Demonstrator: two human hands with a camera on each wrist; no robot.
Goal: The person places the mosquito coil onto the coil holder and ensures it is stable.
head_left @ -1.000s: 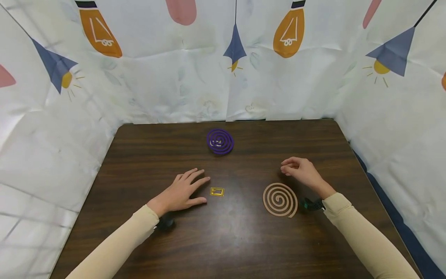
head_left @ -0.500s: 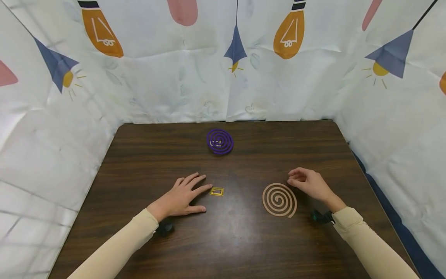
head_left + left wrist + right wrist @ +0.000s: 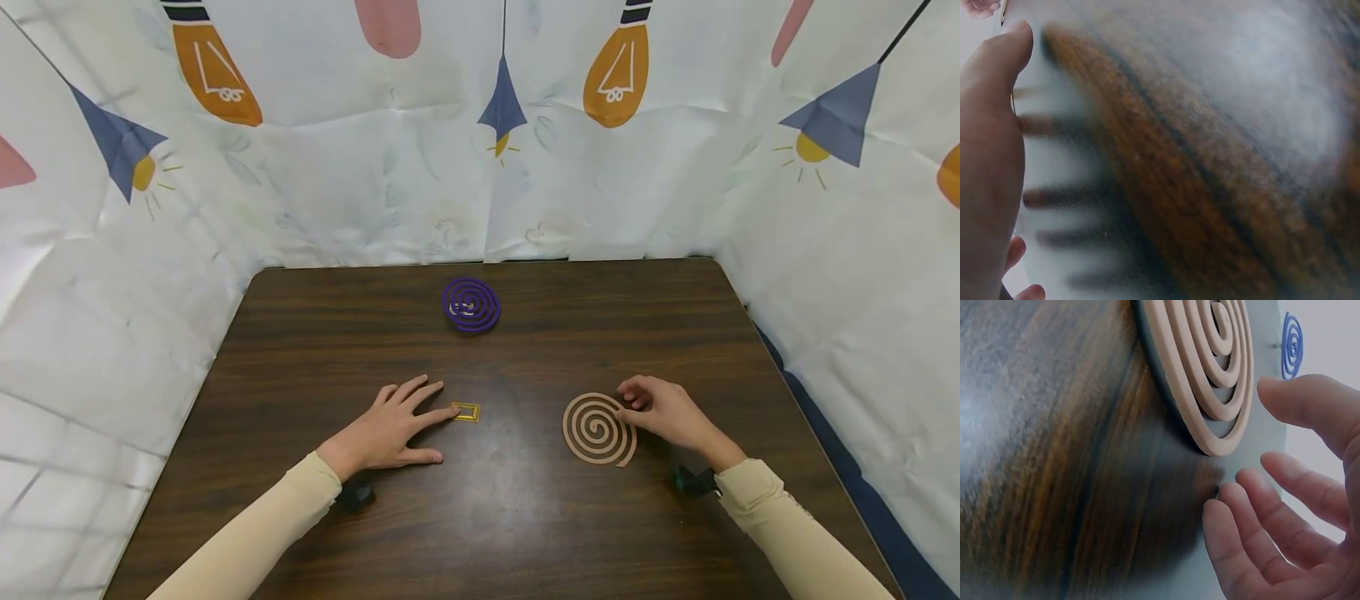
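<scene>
A tan mosquito coil (image 3: 597, 402) lies flat on the right half of the dark wooden table. My right hand (image 3: 670, 412) is at its upper right edge with fingers loosely bent; in the right wrist view the thumb (image 3: 1310, 409) is near the rim, and I cannot tell whether it touches. Left of the middle, my left hand (image 3: 386, 429) is spread out, its index fingertip on the left end of a small gold rectangular metal piece (image 3: 467, 412) with a cut-out centre. The left wrist view shows mostly the thumb (image 3: 1007, 53) and blurred tabletop.
A purple mosquito coil (image 3: 483, 321) sits at the back of the table (image 3: 330, 317), with a small silvery piece (image 3: 462, 309) showing between its turns. White cloth (image 3: 420, 200) printed with lamps and bulbs surrounds the table's back and sides.
My left index finger has come down onto the gold metal piece. The right hand has moved right and toward me, and its thumb is now at the tan coil's edge.
</scene>
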